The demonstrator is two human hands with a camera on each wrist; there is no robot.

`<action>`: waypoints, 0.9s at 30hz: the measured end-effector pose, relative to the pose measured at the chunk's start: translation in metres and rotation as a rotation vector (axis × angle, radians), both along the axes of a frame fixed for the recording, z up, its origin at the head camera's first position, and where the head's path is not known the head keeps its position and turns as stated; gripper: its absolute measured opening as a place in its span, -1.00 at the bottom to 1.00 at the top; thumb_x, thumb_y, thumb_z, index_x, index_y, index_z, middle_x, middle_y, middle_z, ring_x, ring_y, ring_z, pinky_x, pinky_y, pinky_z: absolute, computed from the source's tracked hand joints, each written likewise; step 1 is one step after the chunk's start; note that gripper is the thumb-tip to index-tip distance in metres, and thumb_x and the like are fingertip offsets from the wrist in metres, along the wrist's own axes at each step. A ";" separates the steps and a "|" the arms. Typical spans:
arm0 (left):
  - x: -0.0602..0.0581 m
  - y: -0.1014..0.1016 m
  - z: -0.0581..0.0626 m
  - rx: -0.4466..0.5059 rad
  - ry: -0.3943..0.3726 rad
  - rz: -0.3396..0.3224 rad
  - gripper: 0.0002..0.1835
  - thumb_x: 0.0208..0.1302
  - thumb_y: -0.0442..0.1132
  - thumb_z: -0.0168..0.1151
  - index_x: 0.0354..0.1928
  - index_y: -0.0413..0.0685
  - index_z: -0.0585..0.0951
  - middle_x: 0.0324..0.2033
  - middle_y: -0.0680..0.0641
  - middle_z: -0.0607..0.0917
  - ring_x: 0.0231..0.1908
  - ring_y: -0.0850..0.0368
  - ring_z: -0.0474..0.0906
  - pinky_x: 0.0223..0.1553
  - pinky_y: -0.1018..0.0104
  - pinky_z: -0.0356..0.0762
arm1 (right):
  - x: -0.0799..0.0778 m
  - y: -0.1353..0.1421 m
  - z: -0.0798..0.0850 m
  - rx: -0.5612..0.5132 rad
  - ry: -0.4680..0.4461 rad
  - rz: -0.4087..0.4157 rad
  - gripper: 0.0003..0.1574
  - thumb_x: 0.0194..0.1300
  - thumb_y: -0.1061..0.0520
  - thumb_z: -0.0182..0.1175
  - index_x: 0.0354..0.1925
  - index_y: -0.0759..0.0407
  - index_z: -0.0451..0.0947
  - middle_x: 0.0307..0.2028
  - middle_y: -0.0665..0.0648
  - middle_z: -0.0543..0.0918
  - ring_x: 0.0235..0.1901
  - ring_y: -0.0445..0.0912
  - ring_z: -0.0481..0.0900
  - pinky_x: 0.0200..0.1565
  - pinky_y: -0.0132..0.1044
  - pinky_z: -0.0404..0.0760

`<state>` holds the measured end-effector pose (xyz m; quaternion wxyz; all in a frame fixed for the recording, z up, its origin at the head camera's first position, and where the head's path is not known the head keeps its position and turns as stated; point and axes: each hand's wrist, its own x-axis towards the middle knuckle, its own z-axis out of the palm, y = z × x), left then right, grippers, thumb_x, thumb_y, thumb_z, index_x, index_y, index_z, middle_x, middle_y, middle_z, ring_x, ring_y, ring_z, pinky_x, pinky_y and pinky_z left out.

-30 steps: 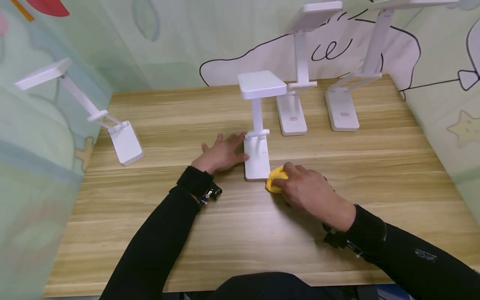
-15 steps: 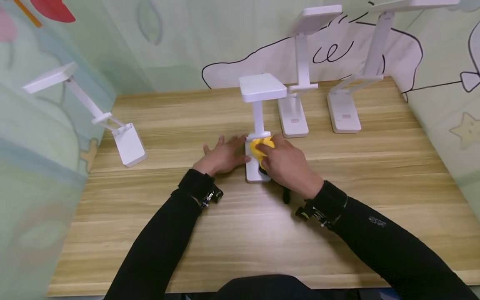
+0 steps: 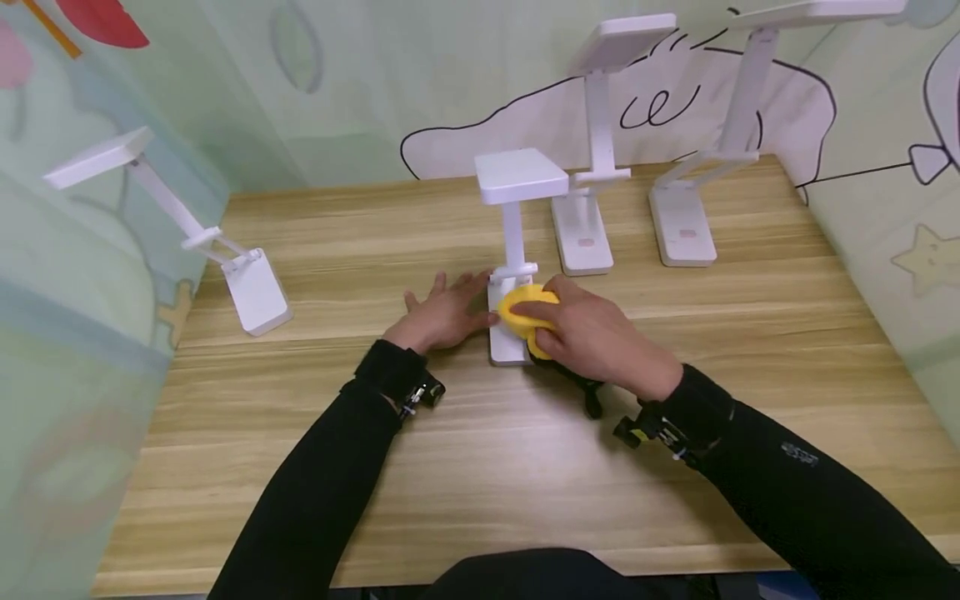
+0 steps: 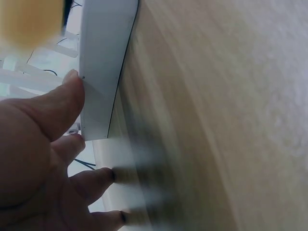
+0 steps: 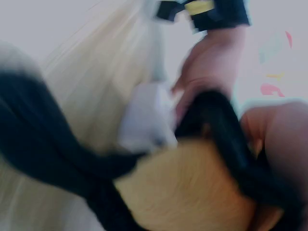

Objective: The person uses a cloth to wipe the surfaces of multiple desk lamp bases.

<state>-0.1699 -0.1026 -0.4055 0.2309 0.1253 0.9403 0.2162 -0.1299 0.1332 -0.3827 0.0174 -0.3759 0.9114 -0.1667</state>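
Note:
A white desk lamp (image 3: 504, 346) stands upright on the wooden table, its flat head tilted over its stem. My left hand (image 3: 438, 317) lies at the left side of the base with fingers spread. In the left wrist view, the thumb (image 4: 70, 98) and forefinger touch the base's side wall (image 4: 103, 62). My right hand (image 3: 600, 337) grips a bunched yellow cloth (image 3: 527, 302) with black edging over the right part of the base. The right wrist view is blurred; the cloth (image 5: 185, 185) and its dark trim fill the foreground there.
Two more white lamps, one nearer the middle (image 3: 582, 242) and one farther right (image 3: 684, 229), stand at the back right. Another lamp (image 3: 257, 292) is at the left edge. A printed curtain (image 3: 337, 100) hangs behind the wooden table (image 3: 450, 467).
The right hand has moved the yellow cloth from the table beside the base's front right corner up onto the base, then slightly back toward the right. The left hand stays put.

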 end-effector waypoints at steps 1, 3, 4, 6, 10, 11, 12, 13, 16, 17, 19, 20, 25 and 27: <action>0.000 0.000 0.000 0.000 -0.001 -0.003 -0.19 0.32 0.33 -0.02 0.51 0.47 -0.09 0.53 -0.01 -0.03 0.44 -0.25 -0.40 0.17 -0.60 -0.51 | 0.001 -0.001 -0.004 0.006 0.048 -0.029 -0.49 0.25 0.10 0.16 0.19 -0.02 0.55 -0.21 0.19 0.44 -0.36 -0.03 0.40 -0.42 -0.18 0.47; 0.000 0.001 0.000 0.006 -0.002 -0.007 -0.19 0.32 0.33 -0.02 0.51 0.46 -0.09 0.53 -0.01 -0.04 0.44 -0.26 -0.41 0.16 -0.60 -0.52 | 0.006 -0.004 -0.010 0.026 0.111 -0.040 -0.50 0.23 0.11 0.18 0.16 0.01 0.57 -0.20 0.24 0.46 -0.33 0.00 0.44 -0.40 -0.15 0.53; 0.000 0.002 -0.001 0.004 0.004 -0.008 -0.19 0.32 0.32 -0.02 0.51 0.46 -0.09 0.53 -0.02 -0.04 0.44 -0.26 -0.40 0.16 -0.60 -0.51 | 0.010 -0.005 -0.011 0.034 0.126 -0.021 -0.51 0.21 0.11 0.19 0.14 0.02 0.59 -0.19 0.26 0.48 -0.32 0.01 0.47 -0.39 -0.14 0.55; 0.000 0.002 -0.002 0.001 0.018 -0.007 -0.19 0.32 0.32 -0.01 0.51 0.46 -0.08 0.53 -0.02 -0.03 0.44 -0.26 -0.39 0.16 -0.61 -0.50 | 0.019 -0.006 -0.009 0.042 0.123 0.035 -0.54 0.17 0.12 0.20 0.08 0.01 0.63 -0.19 0.26 0.50 -0.31 0.00 0.49 -0.38 -0.15 0.57; 0.001 -0.002 -0.007 0.028 0.071 -0.002 -0.21 0.33 0.31 0.00 0.51 0.45 -0.04 0.51 -0.01 0.04 0.44 -0.27 -0.35 0.15 -0.62 -0.47 | 0.027 -0.003 -0.004 0.027 0.017 0.044 -0.53 0.18 0.11 0.21 0.09 -0.09 0.63 -0.20 0.17 0.47 -0.38 -0.09 0.44 -0.44 -0.23 0.49; 0.002 -0.004 -0.008 0.045 0.080 -0.005 -0.21 0.33 0.30 0.00 0.51 0.42 -0.03 0.50 -0.01 0.08 0.44 -0.26 -0.33 0.15 -0.62 -0.46 | 0.028 -0.001 -0.004 0.020 -0.012 0.008 -0.52 0.21 0.10 0.20 0.12 -0.10 0.60 -0.19 0.17 0.46 -0.41 -0.09 0.43 -0.45 -0.25 0.46; 0.003 -0.007 -0.008 0.060 0.087 -0.011 -0.21 0.34 0.30 -0.02 0.52 0.38 -0.02 0.49 -0.01 0.11 0.45 -0.24 -0.30 0.17 -0.61 -0.44 | 0.028 0.001 -0.003 0.012 -0.035 -0.040 -0.51 0.23 0.10 0.18 0.16 -0.10 0.58 -0.17 0.18 0.44 -0.44 -0.09 0.42 -0.47 -0.26 0.44; 0.005 -0.010 -0.007 0.079 0.094 -0.016 -0.22 0.35 0.30 -0.02 0.52 0.32 0.01 0.48 -0.02 0.15 0.45 -0.22 -0.24 0.20 -0.59 -0.40 | 0.027 0.004 -0.004 0.000 -0.055 -0.095 -0.50 0.26 0.10 0.16 0.19 -0.10 0.55 -0.15 0.19 0.43 -0.46 -0.08 0.41 -0.48 -0.26 0.42; 0.014 -0.018 0.001 0.145 0.094 0.001 -0.28 0.36 0.26 0.00 0.47 0.17 0.18 0.40 -0.03 0.34 0.41 -0.09 0.07 0.34 -0.34 -0.06 | 0.025 0.011 -0.005 -0.085 -0.111 -0.261 -0.48 0.32 0.08 0.12 0.25 -0.05 0.49 -0.12 0.23 0.41 -0.50 -0.04 0.37 -0.50 -0.25 0.37; 0.018 -0.019 0.006 0.173 0.088 0.014 -0.31 0.36 0.24 0.02 0.43 0.14 0.26 0.35 -0.04 0.40 0.37 -0.05 0.18 0.34 -0.24 0.08 | 0.024 0.013 -0.006 -0.127 -0.132 -0.300 -0.47 0.33 0.08 0.10 0.26 -0.04 0.48 -0.13 0.23 0.41 -0.51 -0.02 0.35 -0.51 -0.24 0.35; 0.029 -0.019 0.015 0.249 0.072 0.035 -0.39 0.34 0.19 0.10 0.34 0.10 0.37 0.27 -0.04 0.48 0.25 0.02 0.35 0.25 -0.06 0.32 | 0.023 0.012 -0.006 -0.230 -0.180 -0.351 -0.47 0.35 0.07 0.10 0.28 -0.04 0.46 -0.12 0.22 0.43 -0.45 -0.01 0.35 -0.47 -0.22 0.35; 0.034 -0.018 0.020 0.297 0.059 0.043 -0.41 0.32 0.17 0.15 0.30 0.10 0.40 0.24 -0.02 0.51 0.20 0.04 0.39 0.18 0.01 0.41 | 0.023 0.011 -0.005 -0.283 -0.206 -0.361 -0.48 0.36 0.07 0.11 0.28 -0.04 0.45 -0.11 0.22 0.44 -0.40 0.00 0.36 -0.43 -0.20 0.36; 0.061 0.000 0.032 0.501 -0.007 0.034 -0.17 0.13 0.22 0.32 0.34 0.09 0.21 0.26 -0.04 0.38 0.11 0.05 0.45 0.01 0.13 0.57 | 0.027 -0.010 0.000 -0.501 -0.359 -0.382 -0.47 0.37 0.09 0.15 0.28 0.01 0.37 0.00 0.22 0.46 -0.19 0.06 0.42 -0.24 -0.11 0.46; 0.070 0.005 0.034 0.525 0.002 0.047 -0.03 0.05 0.31 0.33 0.37 0.08 0.10 0.28 -0.06 0.31 0.08 0.04 0.46 -0.02 0.12 0.58 | 0.030 -0.022 0.000 -0.578 -0.446 -0.410 -0.47 0.38 0.04 0.14 0.26 0.02 0.28 0.02 0.24 0.44 -0.16 0.08 0.45 -0.18 -0.09 0.48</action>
